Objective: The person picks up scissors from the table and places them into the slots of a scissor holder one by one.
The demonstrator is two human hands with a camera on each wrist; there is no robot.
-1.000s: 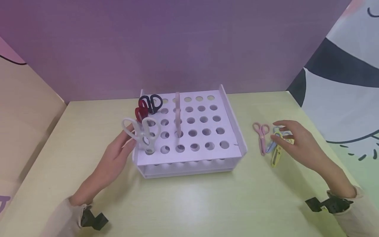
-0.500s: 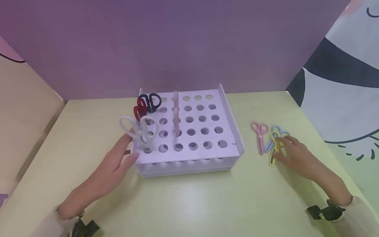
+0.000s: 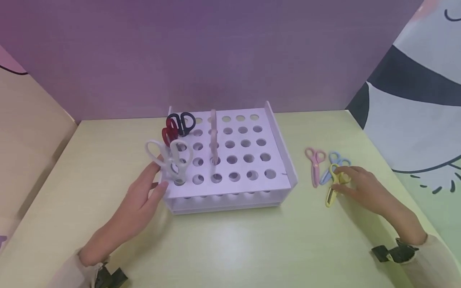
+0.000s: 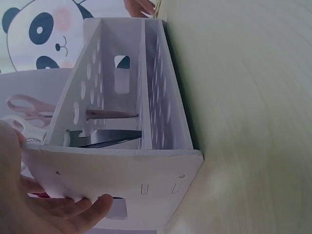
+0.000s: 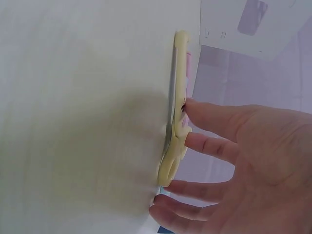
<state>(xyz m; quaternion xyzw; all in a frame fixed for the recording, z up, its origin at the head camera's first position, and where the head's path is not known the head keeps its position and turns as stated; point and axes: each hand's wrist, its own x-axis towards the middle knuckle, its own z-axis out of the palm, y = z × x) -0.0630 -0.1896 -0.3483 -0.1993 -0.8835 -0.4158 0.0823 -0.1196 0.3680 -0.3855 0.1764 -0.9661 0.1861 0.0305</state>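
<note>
My left hand rests at the left side of a white rack. Its fingers lie along the outer side panel, and the thumb touches the front corner, as the left wrist view shows. White scissors stand in the front-left hole, beside that hand. My right hand pinches yellow scissors between thumb and fingers, low over the table. Blue scissors lie partly beneath the yellow pair. Pink scissors lie just left of them.
Red scissors and black scissors stand in the rack's left column. Pale pink scissors stand edge-on further right in it. A purple panel rises behind the table; a panda-patterned wall is at right.
My right hand has come down onto the yellow scissors, which have shifted slightly toward me. My left thumb has moved onto the rack's front corner.
</note>
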